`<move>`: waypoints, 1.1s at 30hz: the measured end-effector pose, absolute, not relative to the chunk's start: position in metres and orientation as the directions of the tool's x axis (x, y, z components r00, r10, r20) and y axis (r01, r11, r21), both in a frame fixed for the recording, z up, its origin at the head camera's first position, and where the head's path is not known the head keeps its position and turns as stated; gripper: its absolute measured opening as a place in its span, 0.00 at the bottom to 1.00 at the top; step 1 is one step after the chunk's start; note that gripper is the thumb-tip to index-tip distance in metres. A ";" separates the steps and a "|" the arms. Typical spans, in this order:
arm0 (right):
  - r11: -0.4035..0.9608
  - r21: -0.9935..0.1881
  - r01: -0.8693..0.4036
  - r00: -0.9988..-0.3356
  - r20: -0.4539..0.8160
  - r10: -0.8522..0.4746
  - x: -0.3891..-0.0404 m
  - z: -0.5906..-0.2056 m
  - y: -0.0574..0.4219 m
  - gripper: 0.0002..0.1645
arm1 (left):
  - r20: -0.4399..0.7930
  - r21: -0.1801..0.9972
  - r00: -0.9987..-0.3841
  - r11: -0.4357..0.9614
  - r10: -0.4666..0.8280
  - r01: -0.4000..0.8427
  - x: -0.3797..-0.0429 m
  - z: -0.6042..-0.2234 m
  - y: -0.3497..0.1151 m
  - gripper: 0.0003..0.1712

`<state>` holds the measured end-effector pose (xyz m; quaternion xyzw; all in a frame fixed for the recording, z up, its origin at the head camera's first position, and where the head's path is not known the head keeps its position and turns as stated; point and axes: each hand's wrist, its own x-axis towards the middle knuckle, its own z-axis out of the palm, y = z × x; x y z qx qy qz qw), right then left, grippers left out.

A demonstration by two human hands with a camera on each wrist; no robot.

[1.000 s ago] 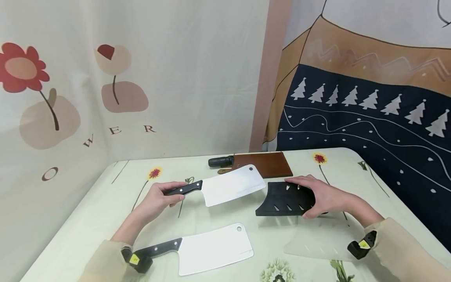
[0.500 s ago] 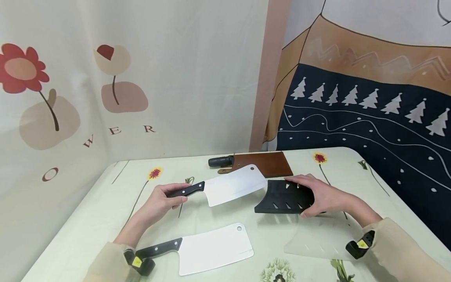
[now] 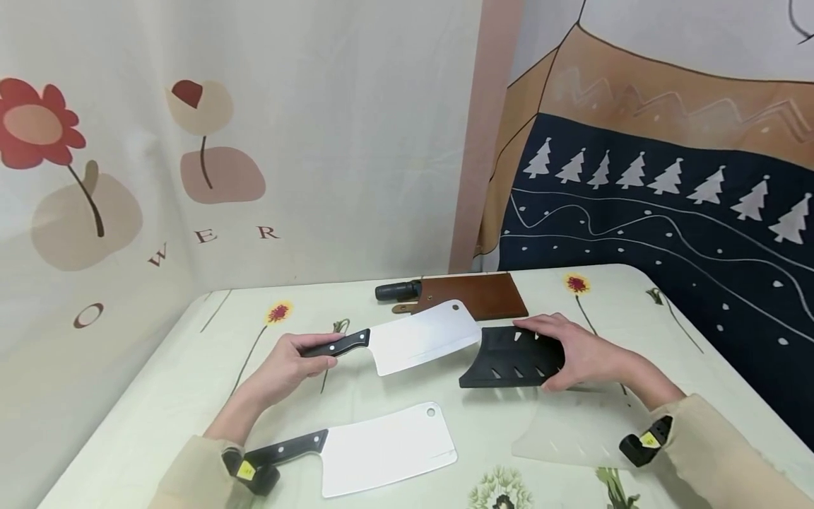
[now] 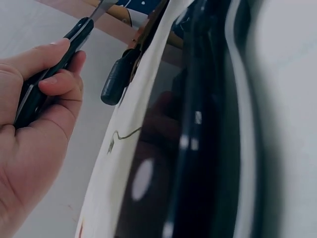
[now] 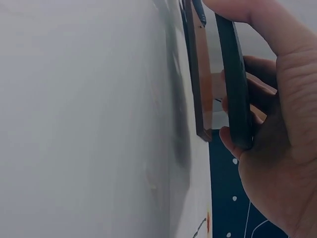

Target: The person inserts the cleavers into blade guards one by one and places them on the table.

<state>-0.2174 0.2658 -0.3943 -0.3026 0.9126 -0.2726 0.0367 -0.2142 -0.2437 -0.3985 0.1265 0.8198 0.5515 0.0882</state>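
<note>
In the head view my left hand [image 3: 286, 369] grips the black riveted handle of a cleaver [image 3: 425, 338], raised over the table with its blade pointing right. My right hand [image 3: 585, 353] holds a black slotted blade guard [image 3: 509, 359] across its long edges, thumb on the near side. The blade's tip end is right at the guard's curved left edge. Up close in the left wrist view, thumb and fingers wrap the cleaver handle [image 4: 54, 69]. In the right wrist view the fingers curl behind the dark guard [image 5: 234, 84].
A second cleaver [image 3: 389, 452] lies nearer on the table, handle to the left. A translucent blade guard [image 3: 572, 435] rests below my right forearm. Toward the back lies a brown leather sheath [image 3: 483, 297] with a black-handled knife [image 3: 397, 291] in it. A curtain stands behind the table.
The cleaver has shifted slightly right, closing the small gap to the black guard. The guard has moved slightly left. Both hands keep their hold.
</note>
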 end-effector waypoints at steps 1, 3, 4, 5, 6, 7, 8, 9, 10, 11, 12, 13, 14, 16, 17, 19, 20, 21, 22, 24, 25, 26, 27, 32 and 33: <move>0.668 -0.520 -0.533 -0.814 0.099 -0.572 -0.218 -0.395 0.266 0.60 | -0.007 0.925 -0.950 0.362 0.312 0.112 -0.214 -0.398 -0.244 0.26; 0.669 -0.518 -0.533 -0.815 0.103 -0.570 -0.219 -0.395 0.266 0.60 | -0.009 0.923 -0.943 0.365 0.332 0.119 -0.214 -0.398 -0.245 0.26; 0.671 -0.517 -0.532 -0.817 0.103 -0.568 -0.220 -0.395 0.266 0.60 | -0.008 0.923 -0.939 0.365 0.344 0.126 -0.214 -0.398 -0.245 0.27; 0.672 -0.515 -0.532 -0.817 0.105 -0.567 -0.220 -0.395 0.267 0.59 | -0.009 0.923 -0.934 0.362 0.357 0.129 -0.215 -0.397 -0.246 0.27; 0.672 -0.514 -0.533 -0.817 0.107 -0.566 -0.220 -0.395 0.267 0.59 | -0.013 0.926 -0.929 0.354 0.369 0.128 -0.215 -0.396 -0.246 0.28; 0.672 -0.513 -0.534 -0.817 0.107 -0.567 -0.221 -0.395 0.267 0.59 | -0.017 0.929 -0.924 0.348 0.383 0.128 -0.215 -0.396 -0.246 0.28; 0.671 -0.513 -0.536 -0.816 0.110 -0.568 -0.221 -0.395 0.267 0.59 | -0.023 0.931 -0.918 0.342 0.396 0.125 -0.216 -0.395 -0.247 0.29; 0.667 -0.514 -0.540 -0.813 0.112 -0.571 -0.222 -0.395 0.268 0.59 | -0.028 0.933 -0.912 0.338 0.409 0.123 -0.216 -0.394 -0.248 0.29; 0.663 -0.515 -0.544 -0.810 0.113 -0.576 -0.222 -0.394 0.268 0.59 | -0.033 0.938 -0.906 0.326 0.422 0.117 -0.217 -0.394 -0.249 0.30; 0.658 -0.515 -0.549 -0.805 0.115 -0.582 -0.222 -0.394 0.268 0.59 | -0.038 0.944 -0.899 0.312 0.436 0.112 -0.217 -0.393 -0.250 0.30; 0.654 -0.516 -0.553 -0.801 0.115 -0.587 -0.222 -0.394 0.268 0.59 | -0.039 0.948 -0.891 0.298 0.452 0.110 -0.218 -0.393 -0.250 0.30; 0.650 -0.518 -0.555 -0.798 0.113 -0.592 -0.222 -0.394 0.269 0.59 | -0.037 0.951 -0.884 0.288 0.465 0.112 -0.218 -0.392 -0.251 0.30; 0.648 -0.520 -0.556 -0.796 0.109 -0.596 -0.222 -0.394 0.269 0.59 | -0.036 0.955 -0.878 0.276 0.478 0.112 -0.218 -0.392 -0.252 0.30; 0.644 -0.526 -0.556 -0.792 0.101 -0.602 -0.222 -0.393 0.269 0.59 | -0.030 0.959 -0.867 0.258 0.498 0.116 -0.218 -0.392 -0.253 0.30; 0.642 -0.529 -0.555 -0.792 0.097 -0.603 -0.222 -0.393 0.270 0.60 | -0.029 0.960 -0.863 0.256 0.505 0.117 -0.219 -0.392 -0.254 0.30; 0.642 -0.534 -0.550 -0.792 0.088 -0.604 -0.222 -0.392 0.270 0.60 | -0.030 0.962 -0.857 0.247 0.514 0.115 -0.219 -0.392 -0.255 0.30; 0.642 -0.536 -0.548 -0.792 0.086 -0.604 -0.222 -0.392 0.270 0.60 | -0.030 0.964 -0.855 0.240 0.518 0.111 -0.219 -0.392 -0.255 0.30; 0.642 -0.537 -0.547 -0.792 0.085 -0.604 -0.221 -0.391 0.271 0.60 | -0.030 0.967 -0.853 0.231 0.521 0.107 -0.219 -0.392 -0.255 0.29; 0.644 -0.536 -0.546 -0.795 0.087 -0.601 -0.221 -0.390 0.271 0.60 | -0.030 0.968 -0.848 0.228 0.528 0.107 -0.218 -0.392 -0.255 0.29; 0.651 -0.532 -0.541 -0.802 0.094 -0.590 -0.221 -0.389 0.273 0.59 | -0.032 0.970 -0.831 0.217 0.555 0.107 -0.218 -0.391 -0.253 0.28; 0.653 -0.533 -0.539 -0.806 0.100 -0.583 -0.221 -0.388 0.274 0.59 | -0.029 0.970 -0.820 0.213 0.571 0.114 -0.217 -0.391 -0.252 0.28; 0.654 -0.532 -0.538 -0.809 0.108 -0.578 -0.221 -0.387 0.275 0.59 | -0.026 0.970 -0.810 0.212 0.586 0.122 -0.217 -0.391 -0.251 0.28; 0.655 -0.531 -0.538 -0.812 0.115 -0.573 -0.221 -0.387 0.276 0.59 | -0.026 0.966 -0.803 0.221 0.595 0.133 -0.216 -0.391 -0.250 0.28; 0.647 -0.533 -0.546 -0.806 0.124 -0.578 -0.220 -0.385 0.278 0.59 | -0.031 0.953 -0.798 0.259 0.601 0.158 -0.216 -0.390 -0.248 0.28; 0.646 -0.534 -0.546 -0.805 0.120 -0.582 -0.219 -0.384 0.279 0.59 | -0.037 0.951 -0.798 0.266 0.601 0.156 -0.217 -0.390 -0.249 0.28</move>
